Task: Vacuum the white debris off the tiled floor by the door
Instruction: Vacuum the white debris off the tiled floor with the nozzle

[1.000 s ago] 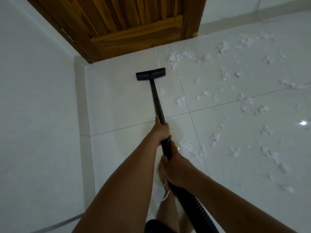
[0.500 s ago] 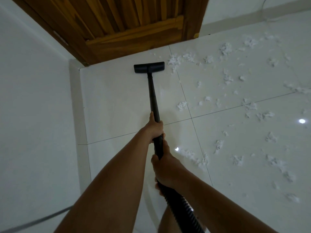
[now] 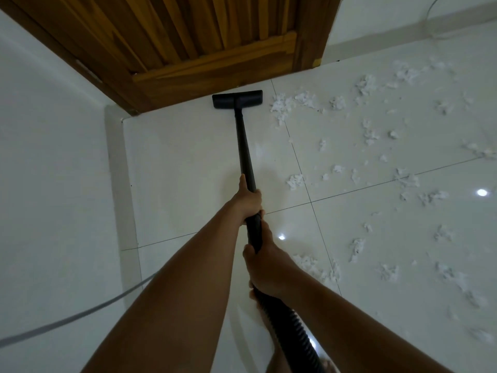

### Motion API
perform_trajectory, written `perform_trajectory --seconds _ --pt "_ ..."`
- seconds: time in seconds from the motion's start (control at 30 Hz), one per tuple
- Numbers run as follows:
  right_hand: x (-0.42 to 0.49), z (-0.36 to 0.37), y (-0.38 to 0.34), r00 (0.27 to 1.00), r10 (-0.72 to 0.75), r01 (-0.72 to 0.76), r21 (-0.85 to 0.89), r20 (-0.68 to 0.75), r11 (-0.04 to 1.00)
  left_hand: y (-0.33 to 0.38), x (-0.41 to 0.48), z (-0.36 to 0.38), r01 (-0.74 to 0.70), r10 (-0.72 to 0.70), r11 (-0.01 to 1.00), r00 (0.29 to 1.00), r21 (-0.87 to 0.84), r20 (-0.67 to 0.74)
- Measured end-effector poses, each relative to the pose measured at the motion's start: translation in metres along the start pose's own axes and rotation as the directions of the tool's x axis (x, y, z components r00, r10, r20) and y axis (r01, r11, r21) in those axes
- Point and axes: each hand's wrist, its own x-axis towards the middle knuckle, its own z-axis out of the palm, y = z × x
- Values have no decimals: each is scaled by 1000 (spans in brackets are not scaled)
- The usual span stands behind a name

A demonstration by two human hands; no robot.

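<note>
While the left hand (image 3: 248, 201) and the right hand (image 3: 265, 267) each gripped the black wand (image 3: 245, 146), its floor head (image 3: 237, 99) sat against the door (image 3: 188, 49), just left of the white debris (image 3: 281, 106) scattered rightward over the tiled floor (image 3: 188, 170), so the next pass probably called for swinging right.

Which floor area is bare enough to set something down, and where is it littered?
Bare: the tiles left of the vacuum wand, bordered by the white wall and the door. Crowded: right of the wand, white debris lies scattered, with a clump beside the right hand.
</note>
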Motion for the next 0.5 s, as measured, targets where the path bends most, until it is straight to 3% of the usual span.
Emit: perform_trajectory --seconds 0.5 --pt "-5 -9 -24 999 26 -27 17 31 999 19 -9 -12 38 -37 997 999 -66 12"
